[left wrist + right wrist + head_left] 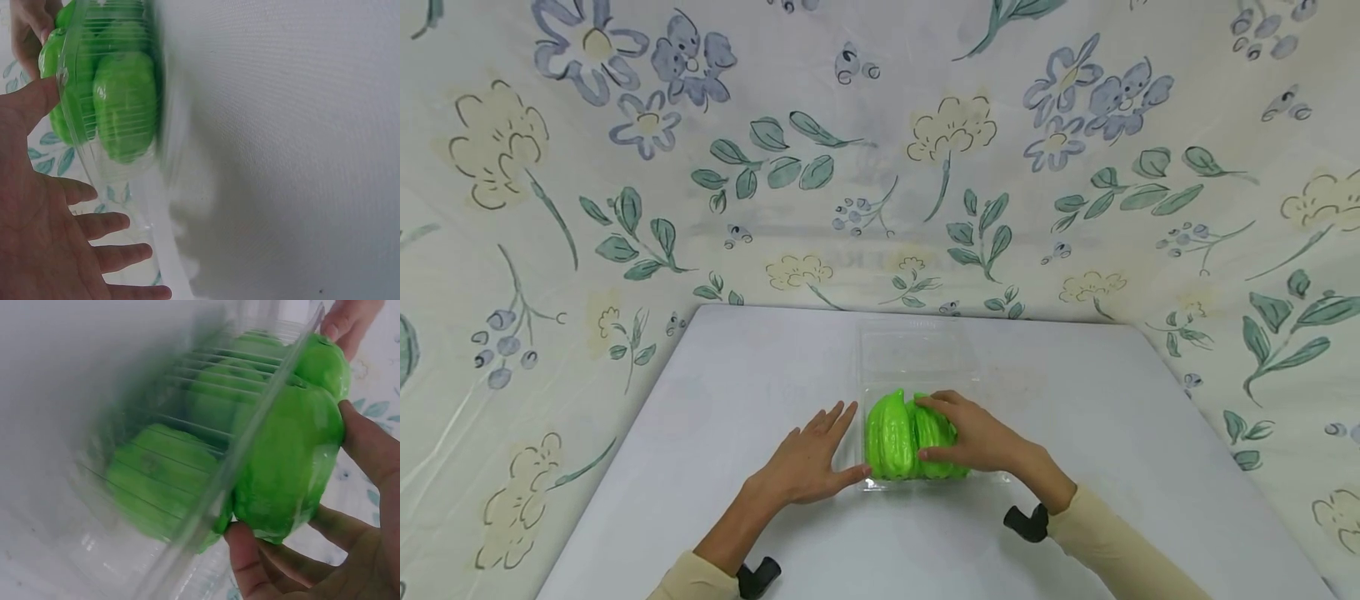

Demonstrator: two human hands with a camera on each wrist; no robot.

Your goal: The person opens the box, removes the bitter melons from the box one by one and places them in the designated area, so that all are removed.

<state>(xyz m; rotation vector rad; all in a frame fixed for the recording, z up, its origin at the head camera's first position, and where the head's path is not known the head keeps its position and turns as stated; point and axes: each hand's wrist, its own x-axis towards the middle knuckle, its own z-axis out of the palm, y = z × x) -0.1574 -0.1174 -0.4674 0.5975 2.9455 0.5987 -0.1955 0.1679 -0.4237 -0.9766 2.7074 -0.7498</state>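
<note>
- Left hand (808, 460) spread, thumb at the rim of the clear clamshell container (239, 453); right hand (977, 431) gripping one ribbed green vegetable (284, 450).
- One white table (737, 383): room either side of the container, edges well apart.
- One lid (917, 354), open behind the container.
- Vegetables in the container: at least four.

**Box (880, 486) of produce sits on table (730, 400)**

The opened lid (917, 354) lies behind the box. Inside, lower pieces (125, 106) lie within the walls; on them, the left upper piece (891, 437) and right upper piece (932, 432) lie side by side, rising above the rim. The left hand (808, 462) is left of the box, thumb at its near left corner; the right hand (981, 433) is around the right upper piece. Cloth (880, 108) stands behind the table.
</note>
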